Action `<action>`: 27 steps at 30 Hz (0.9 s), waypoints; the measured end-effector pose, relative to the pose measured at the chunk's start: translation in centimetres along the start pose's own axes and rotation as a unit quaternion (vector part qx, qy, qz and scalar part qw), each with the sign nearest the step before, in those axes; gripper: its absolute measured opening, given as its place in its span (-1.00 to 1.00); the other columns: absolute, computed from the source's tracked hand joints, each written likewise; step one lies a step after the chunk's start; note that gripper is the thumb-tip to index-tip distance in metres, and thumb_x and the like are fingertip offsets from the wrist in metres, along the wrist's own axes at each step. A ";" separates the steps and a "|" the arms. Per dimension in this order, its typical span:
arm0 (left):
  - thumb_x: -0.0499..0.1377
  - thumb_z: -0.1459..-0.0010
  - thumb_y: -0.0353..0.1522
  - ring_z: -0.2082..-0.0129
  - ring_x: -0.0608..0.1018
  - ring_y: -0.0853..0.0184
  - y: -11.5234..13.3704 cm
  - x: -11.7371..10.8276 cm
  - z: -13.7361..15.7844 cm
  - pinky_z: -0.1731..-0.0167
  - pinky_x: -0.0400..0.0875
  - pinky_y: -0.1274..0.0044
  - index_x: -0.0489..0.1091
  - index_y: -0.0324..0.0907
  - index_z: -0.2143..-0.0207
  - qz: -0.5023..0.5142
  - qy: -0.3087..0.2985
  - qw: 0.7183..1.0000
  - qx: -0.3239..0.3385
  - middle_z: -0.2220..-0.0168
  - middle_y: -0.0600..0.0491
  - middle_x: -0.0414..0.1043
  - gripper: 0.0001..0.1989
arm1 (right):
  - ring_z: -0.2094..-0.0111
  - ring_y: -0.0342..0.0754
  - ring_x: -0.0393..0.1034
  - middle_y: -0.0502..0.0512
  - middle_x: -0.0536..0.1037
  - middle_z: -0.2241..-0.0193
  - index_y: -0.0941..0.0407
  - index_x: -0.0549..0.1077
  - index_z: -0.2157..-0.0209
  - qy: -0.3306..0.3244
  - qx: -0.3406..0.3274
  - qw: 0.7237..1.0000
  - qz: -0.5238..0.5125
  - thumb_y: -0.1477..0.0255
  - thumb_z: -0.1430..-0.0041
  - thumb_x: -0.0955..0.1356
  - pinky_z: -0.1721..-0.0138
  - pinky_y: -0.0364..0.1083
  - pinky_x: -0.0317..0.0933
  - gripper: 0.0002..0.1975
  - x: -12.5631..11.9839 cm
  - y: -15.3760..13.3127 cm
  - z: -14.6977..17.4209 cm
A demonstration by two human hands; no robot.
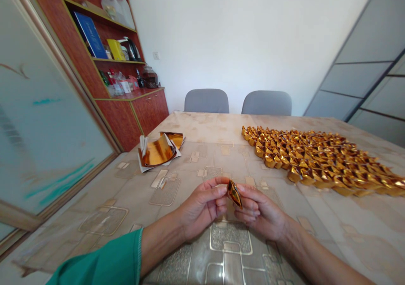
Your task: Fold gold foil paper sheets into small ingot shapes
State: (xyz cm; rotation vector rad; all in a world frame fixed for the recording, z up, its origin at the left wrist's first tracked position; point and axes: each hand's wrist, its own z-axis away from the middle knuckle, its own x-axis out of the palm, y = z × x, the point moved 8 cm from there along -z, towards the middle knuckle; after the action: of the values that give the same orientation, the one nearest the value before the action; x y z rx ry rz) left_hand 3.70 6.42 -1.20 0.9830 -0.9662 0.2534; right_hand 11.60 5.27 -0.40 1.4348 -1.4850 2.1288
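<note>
A small folded gold foil paper ingot (234,194) is held up between both hands above the near middle of the table. My left hand (204,204) pinches its left side between thumb and fingers. From the right, my right hand (262,209) grips the other side, its lower fingers curled beneath. To the right, many similar gold paper ingots (310,154) stand packed in rows. On the left lies a stack of gold foil paper sheets (158,152), curled up, with white edges showing.
A patterned cover lies over the table (202,128). Two grey chairs (206,101) stand at its far side against the white wall. At the left are a red-brown cabinet (133,112) with shelves of household items and a sliding door (47,107).
</note>
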 end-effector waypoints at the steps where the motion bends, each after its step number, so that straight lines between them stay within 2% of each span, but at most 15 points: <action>1: 0.41 0.04 -0.50 0.57 0.33 0.57 0.0 -0.1 0.0 0.54 0.29 0.71 0.51 -0.28 0.27 0.001 0.006 1.000 0.001 0.48 0.11 0.38 -0.76 | 0.73 -0.31 -0.27 -0.28 0.05 0.78 0.18 0.43 0.49 0.003 0.002 1.000 -0.002 0.37 -0.14 0.48 0.71 -0.30 -0.15 -0.76 -0.2 0.0 0.0; 6: 0.41 0.07 -0.55 0.65 0.30 0.63 -0.3 -0.3 0.0 0.63 0.24 0.76 0.50 -0.32 0.31 0.050 0.018 0.998 -0.026 0.53 0.16 0.34 -0.77 | 0.73 -0.31 -0.26 -0.27 0.08 0.78 0.17 0.42 0.51 0.011 0.004 1.000 -0.012 0.38 -0.16 0.47 0.70 -0.29 -0.14 -0.75 -0.7 0.1 0.0; 13: 0.41 0.07 -0.58 0.69 0.25 0.68 -1.0 0.6 0.3 0.67 0.18 0.79 0.48 -0.34 0.37 0.131 -0.005 0.989 -0.072 0.52 0.15 0.36 -0.80 | 0.73 -0.33 -0.25 -0.27 0.09 0.78 0.18 0.36 0.54 0.007 0.011 1.000 0.011 0.40 -0.13 0.48 0.70 -0.30 -0.20 -0.71 -0.4 0.2 -0.1; 21: 0.41 0.06 -0.57 0.65 0.31 0.63 -0.8 -0.5 0.0 0.64 0.26 0.77 0.49 -0.33 0.36 0.088 0.021 0.995 -0.035 0.51 0.13 0.38 -0.81 | 0.72 -0.32 -0.24 -0.26 0.11 0.77 0.18 0.37 0.53 0.011 0.023 1.000 0.012 0.39 -0.14 0.47 0.69 -0.28 -0.21 -0.72 -0.6 0.4 0.0; 24: 0.42 0.06 -0.52 0.67 0.27 0.66 -1.0 -0.4 0.1 0.65 0.23 0.77 0.48 -0.33 0.36 0.098 0.017 0.994 -0.053 0.52 0.15 0.37 -0.79 | 0.72 -0.31 -0.25 -0.26 0.10 0.77 0.18 0.38 0.52 0.013 0.024 0.999 0.017 0.39 -0.16 0.46 0.69 -0.27 -0.21 -0.73 -0.6 0.5 0.0; 27: 0.44 0.06 -0.46 0.71 0.17 0.69 -1.4 -0.1 0.2 0.71 0.10 0.78 0.47 -0.33 0.32 0.104 0.006 0.991 -0.086 0.55 0.20 0.32 -0.75 | 0.72 -0.31 -0.25 -0.26 0.09 0.77 0.18 0.38 0.52 0.023 0.023 0.999 0.032 0.39 -0.15 0.47 0.69 -0.27 -0.22 -0.73 -0.8 0.6 -0.1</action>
State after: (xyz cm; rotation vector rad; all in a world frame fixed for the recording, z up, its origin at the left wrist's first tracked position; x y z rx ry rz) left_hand 4.34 5.53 -2.05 0.7237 -1.0616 0.3444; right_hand 11.57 5.30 -1.41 1.3612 -1.4944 2.2321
